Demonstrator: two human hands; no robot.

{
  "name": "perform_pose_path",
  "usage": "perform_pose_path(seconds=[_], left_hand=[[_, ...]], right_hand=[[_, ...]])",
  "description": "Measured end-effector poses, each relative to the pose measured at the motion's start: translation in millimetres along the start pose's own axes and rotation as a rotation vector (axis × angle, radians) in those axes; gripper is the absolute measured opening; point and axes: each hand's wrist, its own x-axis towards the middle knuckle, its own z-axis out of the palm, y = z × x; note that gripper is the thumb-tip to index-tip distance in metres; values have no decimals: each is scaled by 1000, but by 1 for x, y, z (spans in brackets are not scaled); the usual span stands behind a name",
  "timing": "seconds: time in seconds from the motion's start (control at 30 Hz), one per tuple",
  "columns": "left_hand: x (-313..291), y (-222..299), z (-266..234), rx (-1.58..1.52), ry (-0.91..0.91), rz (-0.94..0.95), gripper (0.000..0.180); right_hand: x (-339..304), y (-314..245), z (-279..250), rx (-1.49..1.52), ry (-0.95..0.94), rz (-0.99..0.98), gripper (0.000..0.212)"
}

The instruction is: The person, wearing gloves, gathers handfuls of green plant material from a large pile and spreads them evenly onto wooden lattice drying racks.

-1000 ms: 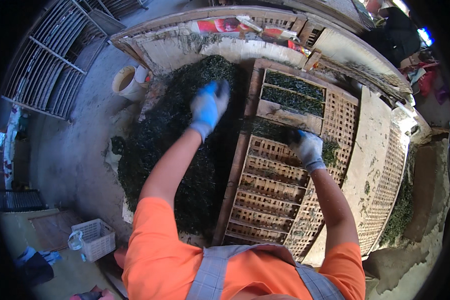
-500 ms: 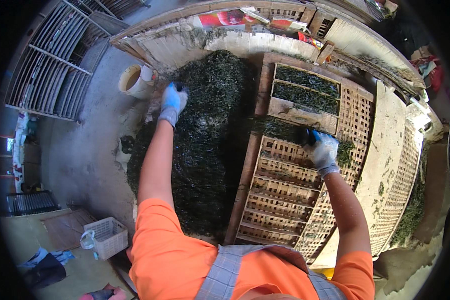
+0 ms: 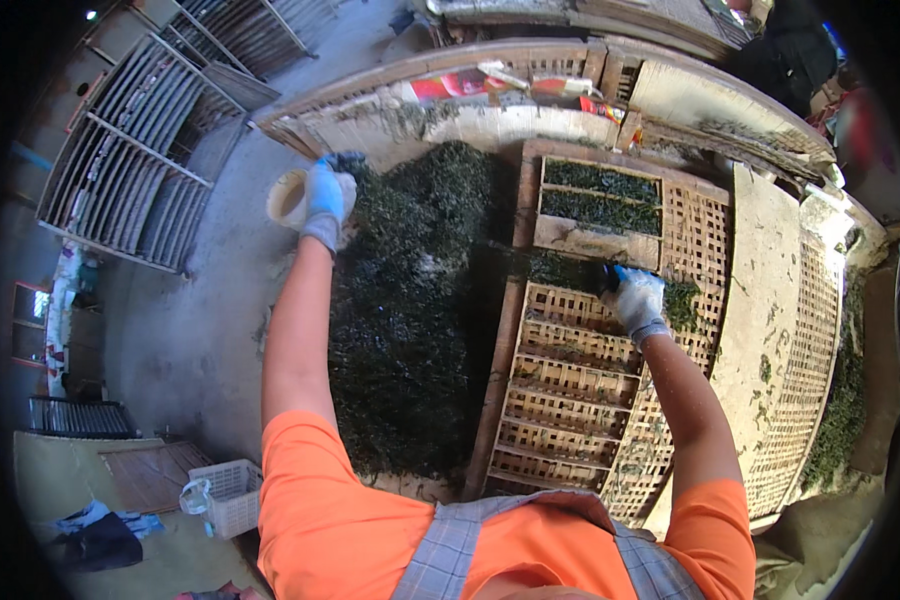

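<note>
My left hand (image 3: 325, 200), in a blue and white glove, is over the far left edge of a dark green heap that looks like seaweed (image 3: 400, 310). Its fingers are curled at a dark shape I cannot make out. Right of the heap is a wooden frame (image 3: 495, 380) with slatted compartments. Two far compartments hold green shreds (image 3: 600, 180). My right hand (image 3: 635, 298), gloved alike, rests on the right part of a green strip (image 3: 560, 268) lying across the frame. Its fingers bend down there, and what lies under them is hidden.
A pale bucket (image 3: 286, 198) stands beyond my left hand. Slatted racks (image 3: 135, 160) fill the far left. At the lower left is a white plastic basket (image 3: 232, 497). A low wooden wall (image 3: 370, 75) runs behind the heap, and a pale board (image 3: 760, 350) lies on the right.
My left hand has moved farther out and to the left, off the heap toward the bucket. The right hand stays on the green strip. The whole view has shifted a little.
</note>
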Motion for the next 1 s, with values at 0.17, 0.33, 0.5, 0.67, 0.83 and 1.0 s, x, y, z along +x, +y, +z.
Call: perform_pose_path(seconds=[0.17, 0.33, 0.5, 0.67, 0.83, 1.0], left_hand=[[-43, 98, 152, 978, -326, 537, 29], [-75, 83, 263, 1693, -315, 1331, 27], [-89, -77, 357, 139, -512, 309, 30], [-58, -221, 258, 1606, -702, 772, 45], [-97, -231, 213, 1739, -322, 619, 42], [-113, -285, 183, 2294, -428, 852, 45]], right_hand=[[10, -2, -22, 33, -165, 68, 37], [12, -34, -91, 843, -98, 18, 34], [5, -50, -155, 2247, -36, -160, 40], [16, -1, -118, 1040, -55, 28, 26], [-34, 43, -79, 475, 238, 184, 37], [-37, -18, -46, 715, 422, 74, 39]])
